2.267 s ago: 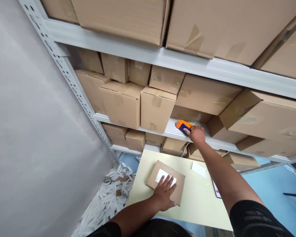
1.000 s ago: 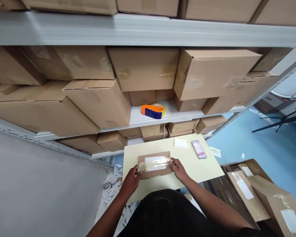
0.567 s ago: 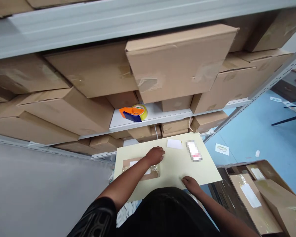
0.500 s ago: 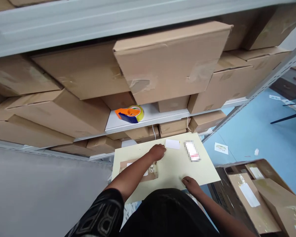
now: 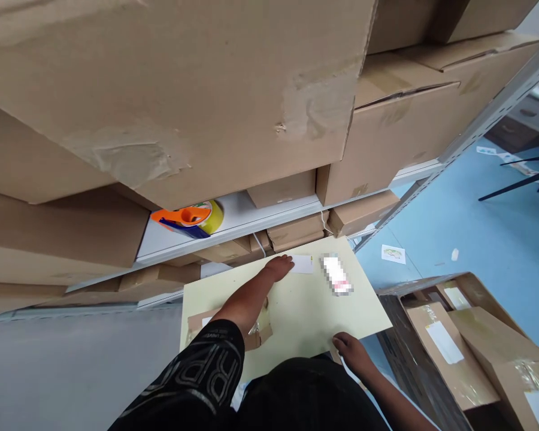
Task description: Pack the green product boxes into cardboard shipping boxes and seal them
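Observation:
My left hand (image 5: pixel 278 268) reaches across the pale yellow tabletop (image 5: pixel 305 305), its fingers stretched out at the left edge of a blank white paper slip (image 5: pixel 302 264). Under my left forearm lies a small cardboard box (image 5: pixel 258 338) with clear tape on it, partly hidden. My right hand (image 5: pixel 349 349) is at the tabletop's front edge with its fingers curled; what they close on, if anything, is hidden. To the right of the slip is a blurred-out phone-shaped object (image 5: pixel 336 275).
Large cardboard boxes (image 5: pixel 233 102) fill the shelf ahead, one jutting close to me. An orange and blue tape dispenser (image 5: pixel 188 218) with yellow tape sits on the shelf board. At right stands a big open carton (image 5: pixel 480 281) holding taped, labelled boxes.
My view has shifted closer to the shelf. The fingers of my left hand have straightened and moved onto the slip's left edge. My right hand stays curled at the front edge.

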`<state>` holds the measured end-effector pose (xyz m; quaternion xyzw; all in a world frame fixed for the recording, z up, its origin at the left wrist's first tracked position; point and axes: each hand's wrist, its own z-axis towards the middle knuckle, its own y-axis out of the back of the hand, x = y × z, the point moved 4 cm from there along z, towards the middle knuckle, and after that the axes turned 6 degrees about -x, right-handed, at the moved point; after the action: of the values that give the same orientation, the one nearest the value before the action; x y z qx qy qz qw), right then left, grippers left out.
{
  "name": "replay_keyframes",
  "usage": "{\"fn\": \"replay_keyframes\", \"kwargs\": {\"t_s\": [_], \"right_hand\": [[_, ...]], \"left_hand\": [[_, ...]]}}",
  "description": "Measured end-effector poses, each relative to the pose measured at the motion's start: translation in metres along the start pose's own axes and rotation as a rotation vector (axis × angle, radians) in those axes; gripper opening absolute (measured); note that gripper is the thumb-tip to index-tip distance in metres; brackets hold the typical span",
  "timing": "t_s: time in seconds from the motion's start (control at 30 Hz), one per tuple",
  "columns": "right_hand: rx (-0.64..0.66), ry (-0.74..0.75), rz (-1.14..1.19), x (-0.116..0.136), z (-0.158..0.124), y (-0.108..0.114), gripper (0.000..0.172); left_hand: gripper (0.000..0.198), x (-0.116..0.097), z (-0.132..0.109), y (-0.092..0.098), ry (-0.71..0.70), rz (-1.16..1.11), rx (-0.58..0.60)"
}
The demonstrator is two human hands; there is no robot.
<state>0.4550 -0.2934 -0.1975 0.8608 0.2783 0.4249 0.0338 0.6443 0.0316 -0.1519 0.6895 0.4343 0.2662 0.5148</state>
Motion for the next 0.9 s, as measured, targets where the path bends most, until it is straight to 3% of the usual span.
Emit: {"fn": "replay_keyframes", "kwargs": {"t_s": [0.2,0.43,0.9], "right_hand": [[0.056,0.088,-0.172,0.014,0.008,-0.005,0.044],[0.079,0.13,-0.195,0.038,0.017,-0.011,0.044],[0.061,0.103,-0.193,0.036,0.017,-0.007,0.045]], "left_hand": [[0.016,0.003,0.0,-0.006,-0.005,0.018,0.017],[0.023,-0.002,-0.004,-0.006,-0.022,0.057,-0.007],[0.018,-0.008,0.0,0.009,-0.079,0.025,0.024]]}}
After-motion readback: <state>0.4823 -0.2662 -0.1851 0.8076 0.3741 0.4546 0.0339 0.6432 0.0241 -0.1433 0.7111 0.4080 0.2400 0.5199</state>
